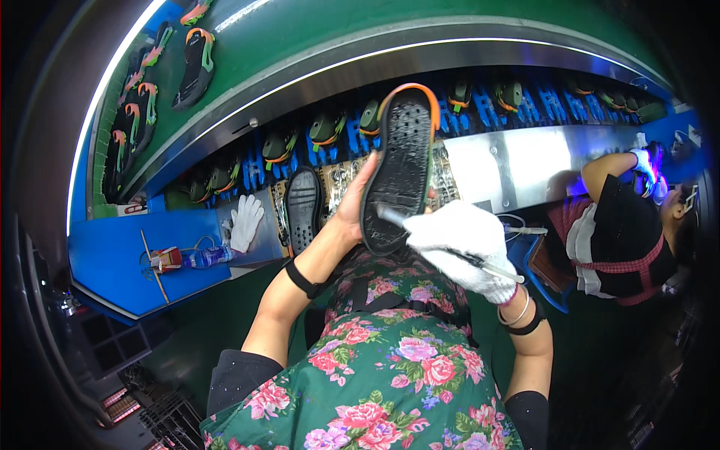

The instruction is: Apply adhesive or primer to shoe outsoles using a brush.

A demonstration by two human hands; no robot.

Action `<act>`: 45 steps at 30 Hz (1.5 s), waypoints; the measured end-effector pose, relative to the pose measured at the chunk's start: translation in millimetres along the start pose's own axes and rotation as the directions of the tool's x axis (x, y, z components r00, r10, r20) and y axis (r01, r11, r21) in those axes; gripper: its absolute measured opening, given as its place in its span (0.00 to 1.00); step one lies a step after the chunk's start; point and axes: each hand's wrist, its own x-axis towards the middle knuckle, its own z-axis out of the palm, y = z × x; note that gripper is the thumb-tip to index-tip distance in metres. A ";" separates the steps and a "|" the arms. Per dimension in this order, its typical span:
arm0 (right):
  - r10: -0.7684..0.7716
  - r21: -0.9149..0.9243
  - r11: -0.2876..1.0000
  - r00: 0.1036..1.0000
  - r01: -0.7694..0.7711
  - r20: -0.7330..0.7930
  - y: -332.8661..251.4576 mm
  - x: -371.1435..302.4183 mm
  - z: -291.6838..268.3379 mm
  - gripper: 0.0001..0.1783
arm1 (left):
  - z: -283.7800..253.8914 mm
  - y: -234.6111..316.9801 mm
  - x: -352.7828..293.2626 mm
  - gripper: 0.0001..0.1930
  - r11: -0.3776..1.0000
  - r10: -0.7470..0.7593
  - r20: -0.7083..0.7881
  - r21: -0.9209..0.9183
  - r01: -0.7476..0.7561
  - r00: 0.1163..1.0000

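My bare left hand (355, 204) grips a black shoe sole (403, 169) by its left edge, fingers wrapped behind it. The sole stands tilted up in front of me, its holed inner face toward me and an orange rim at the far end. In a white knitted glove, my right hand (461, 247) is closed around a slim brush (391, 216). The brush's pale tip touches the near part of the sole, where the surface looks wet and shiny. Left of my left hand, another black sole (304, 211) lies on the worn, stained bench strip.
Shoes on blue holders (345, 142) line the back. Beyond runs a green belt (315, 30) with more shoes at left. A white glove (246, 223), a bottle (210, 257) and a red container (166, 260) lie on the left blue table (112, 262). A co-worker (626, 232) works at right.
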 end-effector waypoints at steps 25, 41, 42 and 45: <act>0.764 0.985 -0.004 0.637 0.171 -0.107 39.1 -82.0 23.1 0.10 | 38.3 23.6 -13.2 0.40 0.998 0.041 0.377 -0.055 -0.022 0.925; 0.796 0.978 -0.013 0.594 0.208 -0.116 61.2 -86.0 32.8 0.10 | 83.2 68.3 -38.4 0.55 0.946 0.154 0.472 0.184 -0.268 0.868; 0.797 0.978 -0.011 0.593 0.208 -0.117 63.2 -86.0 33.1 0.10 | 88.3 82.1 -38.4 0.57 0.906 0.188 0.473 0.254 -0.338 0.860; 0.825 0.985 0.042 0.551 0.165 -0.127 70.4 -83.4 38.4 0.12 | 103.6 138.7 -23.5 0.59 0.839 0.329 0.461 0.258 -0.479 0.825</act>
